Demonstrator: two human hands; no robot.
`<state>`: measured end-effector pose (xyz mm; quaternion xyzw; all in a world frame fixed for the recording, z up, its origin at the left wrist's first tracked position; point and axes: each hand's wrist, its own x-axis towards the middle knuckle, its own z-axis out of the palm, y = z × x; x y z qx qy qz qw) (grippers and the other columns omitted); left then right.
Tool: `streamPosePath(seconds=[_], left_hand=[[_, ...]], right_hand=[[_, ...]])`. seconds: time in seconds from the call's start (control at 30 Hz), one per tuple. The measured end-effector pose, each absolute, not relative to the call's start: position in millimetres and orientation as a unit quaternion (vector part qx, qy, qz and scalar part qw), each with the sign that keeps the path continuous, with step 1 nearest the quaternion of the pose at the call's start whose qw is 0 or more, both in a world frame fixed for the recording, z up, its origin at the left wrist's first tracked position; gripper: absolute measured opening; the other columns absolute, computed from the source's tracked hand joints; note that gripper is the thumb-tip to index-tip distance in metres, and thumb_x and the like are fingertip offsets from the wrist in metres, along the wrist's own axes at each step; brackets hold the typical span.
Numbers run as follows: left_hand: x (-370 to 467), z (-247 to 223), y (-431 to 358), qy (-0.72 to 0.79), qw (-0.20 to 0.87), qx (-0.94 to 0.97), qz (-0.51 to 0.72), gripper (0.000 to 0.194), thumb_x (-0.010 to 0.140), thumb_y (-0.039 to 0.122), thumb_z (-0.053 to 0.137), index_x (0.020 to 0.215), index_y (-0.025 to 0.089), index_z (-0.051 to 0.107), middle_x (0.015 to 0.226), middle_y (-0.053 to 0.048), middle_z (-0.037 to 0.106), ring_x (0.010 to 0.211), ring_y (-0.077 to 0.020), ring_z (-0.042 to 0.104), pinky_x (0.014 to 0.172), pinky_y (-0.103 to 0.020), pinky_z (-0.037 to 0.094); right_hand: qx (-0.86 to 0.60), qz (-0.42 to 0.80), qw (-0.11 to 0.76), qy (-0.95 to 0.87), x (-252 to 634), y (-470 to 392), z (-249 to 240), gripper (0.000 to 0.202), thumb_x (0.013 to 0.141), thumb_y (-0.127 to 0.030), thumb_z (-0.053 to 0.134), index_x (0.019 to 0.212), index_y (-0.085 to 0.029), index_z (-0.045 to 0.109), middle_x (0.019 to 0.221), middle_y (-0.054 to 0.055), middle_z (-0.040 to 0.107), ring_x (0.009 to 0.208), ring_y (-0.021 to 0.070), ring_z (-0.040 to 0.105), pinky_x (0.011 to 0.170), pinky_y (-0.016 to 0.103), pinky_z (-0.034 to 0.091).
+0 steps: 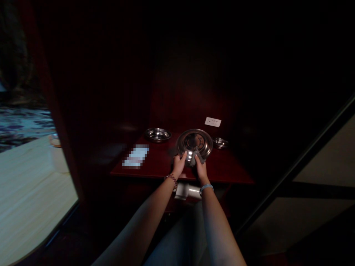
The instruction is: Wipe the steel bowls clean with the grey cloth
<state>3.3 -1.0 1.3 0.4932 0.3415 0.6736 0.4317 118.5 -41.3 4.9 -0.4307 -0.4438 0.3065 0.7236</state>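
Note:
Both my hands grip the near rim of a round, shiny metal plate (205, 142), tilted so its inner face shows. My left hand (179, 164) has its thumb on top of the rim at the left. Under the thumb of my right hand (201, 168) is a grey cloth (197, 158), pressed against the rim. The fingers beneath the plate are hidden. A metal bowl (158, 135) stands behind and left on the dark red shelf (158, 162). A smaller metal bowl (221, 143) sits to the right, behind the plate.
A blurred-out pale rectangle (135, 156) lies on the shelf's left part. A white socket plate (213, 122) is on the back wall. White objects (182, 191) show below the shelf. At the left are a light wooden table (30, 192) and a pale jar (59, 159).

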Motion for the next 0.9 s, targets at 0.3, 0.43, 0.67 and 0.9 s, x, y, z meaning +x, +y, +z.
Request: streamPosePath(seconds=[0.3, 0.43, 0.67, 0.9], left_hand=[[1, 9, -8, 0.348, 0.432, 0.500, 0.665, 0.038, 0.081, 0.048, 0.064, 0.088, 0.012, 0.074, 0.098, -0.015, 0.076, 0.101, -0.0268, 0.069, 0.094, -0.038, 0.050], [1, 8, -9, 0.364, 0.413, 0.512, 0.659, 0.030, 0.076, 0.038, 0.072, 0.089, 0.011, 0.074, 0.099, -0.016, 0.076, 0.103, -0.0264, 0.069, 0.101, -0.041, 0.046], [3, 10, -13, 0.338, 0.430, 0.556, 0.625, 0.028, 0.070, 0.028, 0.077, 0.092, 0.012, 0.074, 0.104, -0.014, 0.076, 0.102, -0.0262, 0.070, 0.099, -0.041, 0.050], [3, 10, -13, 0.339, 0.445, 0.540, 0.629, 0.025, 0.073, 0.028, 0.075, 0.091, 0.011, 0.075, 0.103, -0.014, 0.076, 0.101, -0.0269, 0.071, 0.096, -0.040, 0.052]], right_hand=[[-0.435, 0.309, 0.719, -0.445, 117, -45, 9, 0.049, 0.077, -0.045, 0.070, 0.116, -0.016, 0.070, 0.119, 0.007, 0.072, 0.117, 0.0234, 0.064, 0.105, 0.037, 0.046], [-0.432, 0.307, 0.725, -0.440, 118, -47, 9, 0.050, 0.077, -0.045, 0.070, 0.117, -0.016, 0.070, 0.119, 0.007, 0.072, 0.118, 0.0241, 0.063, 0.106, 0.038, 0.046], [-0.425, 0.312, 0.723, -0.447, 120, -44, 7, 0.046, 0.078, -0.045, 0.069, 0.115, -0.017, 0.071, 0.119, 0.006, 0.072, 0.117, 0.0239, 0.064, 0.106, 0.039, 0.046], [-0.435, 0.314, 0.716, -0.446, 121, -43, 6, 0.047, 0.076, -0.046, 0.070, 0.113, -0.016, 0.071, 0.119, 0.006, 0.072, 0.116, 0.0236, 0.064, 0.106, 0.039, 0.045]])
